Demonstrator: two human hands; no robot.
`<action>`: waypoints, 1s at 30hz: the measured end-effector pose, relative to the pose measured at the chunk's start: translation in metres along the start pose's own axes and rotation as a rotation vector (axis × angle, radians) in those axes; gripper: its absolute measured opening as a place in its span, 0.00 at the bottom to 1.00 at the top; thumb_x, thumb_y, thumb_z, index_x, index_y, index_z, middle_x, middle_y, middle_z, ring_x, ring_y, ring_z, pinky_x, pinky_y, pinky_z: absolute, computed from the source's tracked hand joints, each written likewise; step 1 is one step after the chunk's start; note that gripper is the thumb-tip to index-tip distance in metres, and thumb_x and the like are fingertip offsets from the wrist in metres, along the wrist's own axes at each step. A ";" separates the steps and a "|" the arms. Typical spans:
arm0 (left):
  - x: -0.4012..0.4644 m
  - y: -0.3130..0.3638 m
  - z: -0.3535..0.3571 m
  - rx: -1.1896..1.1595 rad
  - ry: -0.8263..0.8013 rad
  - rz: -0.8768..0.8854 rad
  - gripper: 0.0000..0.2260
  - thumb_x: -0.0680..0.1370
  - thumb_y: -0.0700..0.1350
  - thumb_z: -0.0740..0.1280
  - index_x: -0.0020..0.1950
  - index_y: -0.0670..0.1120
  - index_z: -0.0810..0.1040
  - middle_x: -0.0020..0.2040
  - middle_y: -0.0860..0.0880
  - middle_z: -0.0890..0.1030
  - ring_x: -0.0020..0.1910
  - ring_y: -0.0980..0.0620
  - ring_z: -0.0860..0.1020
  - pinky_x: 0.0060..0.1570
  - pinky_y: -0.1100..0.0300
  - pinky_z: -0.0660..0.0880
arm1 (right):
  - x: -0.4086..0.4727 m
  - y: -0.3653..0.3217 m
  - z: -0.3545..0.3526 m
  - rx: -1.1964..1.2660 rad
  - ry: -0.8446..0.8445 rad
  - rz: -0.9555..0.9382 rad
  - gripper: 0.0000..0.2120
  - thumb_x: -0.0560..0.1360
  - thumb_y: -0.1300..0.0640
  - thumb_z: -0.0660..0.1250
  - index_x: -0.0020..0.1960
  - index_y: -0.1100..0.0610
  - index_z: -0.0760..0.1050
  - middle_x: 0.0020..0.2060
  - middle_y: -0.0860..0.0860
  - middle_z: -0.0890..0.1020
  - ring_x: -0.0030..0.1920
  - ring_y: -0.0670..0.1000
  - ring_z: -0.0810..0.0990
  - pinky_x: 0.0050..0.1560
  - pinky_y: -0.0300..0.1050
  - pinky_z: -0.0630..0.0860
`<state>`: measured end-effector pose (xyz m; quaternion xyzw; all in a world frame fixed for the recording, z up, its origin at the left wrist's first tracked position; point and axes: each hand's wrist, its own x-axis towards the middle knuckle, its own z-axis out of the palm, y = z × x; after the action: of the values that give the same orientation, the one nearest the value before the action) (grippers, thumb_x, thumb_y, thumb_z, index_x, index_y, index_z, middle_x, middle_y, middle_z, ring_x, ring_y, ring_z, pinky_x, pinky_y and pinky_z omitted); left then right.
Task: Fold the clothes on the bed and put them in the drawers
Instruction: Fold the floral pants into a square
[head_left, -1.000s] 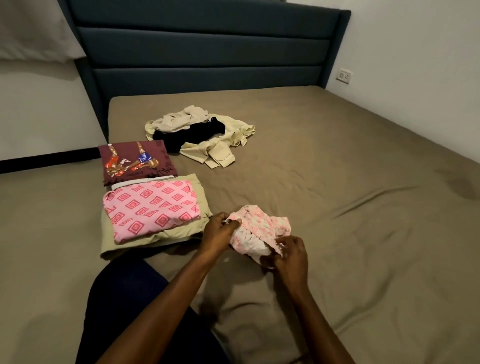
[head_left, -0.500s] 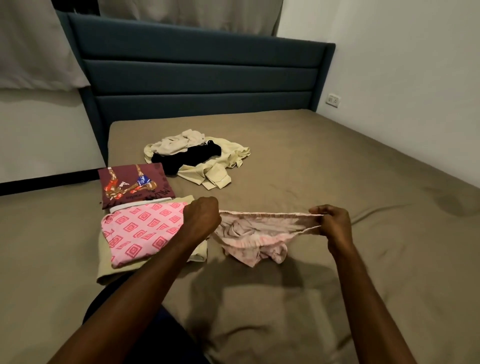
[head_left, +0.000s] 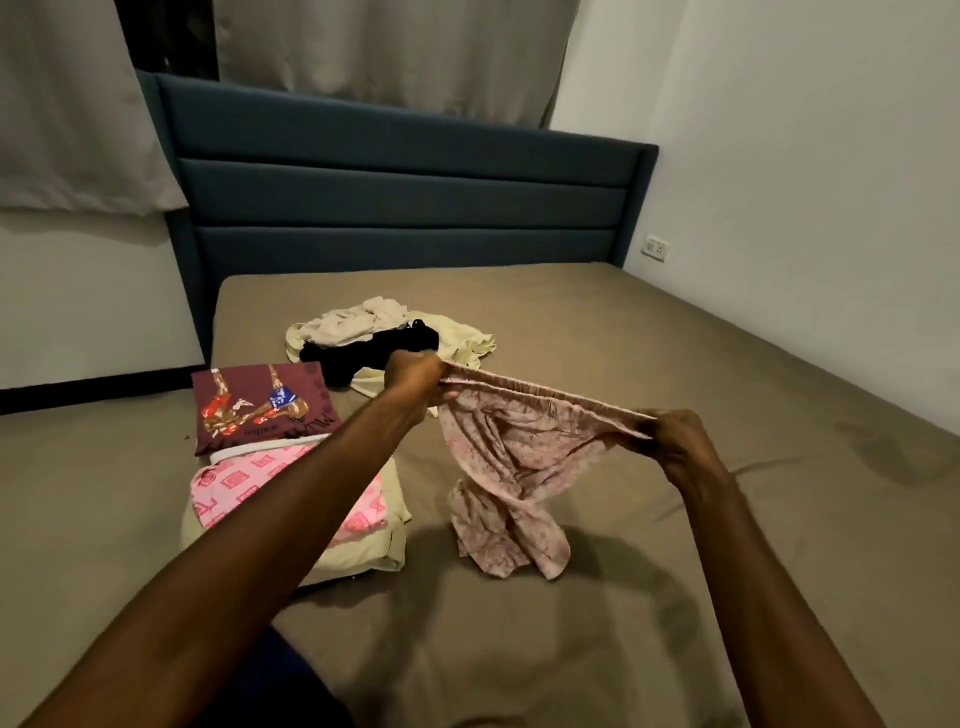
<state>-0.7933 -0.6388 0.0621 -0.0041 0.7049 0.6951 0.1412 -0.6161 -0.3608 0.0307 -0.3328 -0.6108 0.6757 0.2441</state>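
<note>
Above the bed (head_left: 675, 364), toward 12 o'clock, both grips pinch the waistband ends of the pink shorts (head_left: 511, 467): left hand (head_left: 413, 376), right hand (head_left: 675, 441). Light, limp cloth; it will likely sag, so waistband corners look the best hold.

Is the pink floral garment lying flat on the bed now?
No, both hands, left hand and right hand, hold the pink floral garment stretched up.
</note>
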 end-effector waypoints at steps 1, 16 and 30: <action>0.005 0.011 0.005 0.025 0.068 0.068 0.03 0.73 0.34 0.70 0.40 0.40 0.81 0.35 0.44 0.81 0.25 0.49 0.78 0.24 0.60 0.74 | 0.007 -0.010 0.008 0.019 -0.016 -0.049 0.11 0.74 0.78 0.63 0.48 0.71 0.83 0.38 0.63 0.85 0.41 0.60 0.84 0.36 0.45 0.84; -0.014 0.132 0.052 0.641 0.318 0.874 0.09 0.76 0.47 0.64 0.45 0.48 0.84 0.37 0.50 0.82 0.35 0.48 0.80 0.35 0.57 0.74 | 0.031 -0.146 -0.025 0.294 0.262 -0.567 0.20 0.77 0.76 0.62 0.66 0.65 0.79 0.55 0.57 0.84 0.45 0.46 0.86 0.45 0.35 0.81; -0.124 -0.248 -0.017 0.985 -0.188 0.287 0.05 0.74 0.45 0.74 0.41 0.45 0.81 0.42 0.46 0.81 0.44 0.45 0.80 0.42 0.55 0.70 | -0.135 0.239 -0.108 -0.090 0.586 0.050 0.22 0.71 0.75 0.65 0.59 0.58 0.83 0.57 0.60 0.83 0.51 0.58 0.81 0.43 0.44 0.80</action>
<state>-0.6275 -0.6876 -0.1554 0.2217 0.9262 0.2908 0.0924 -0.4286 -0.4208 -0.1890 -0.5391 -0.5351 0.5290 0.3784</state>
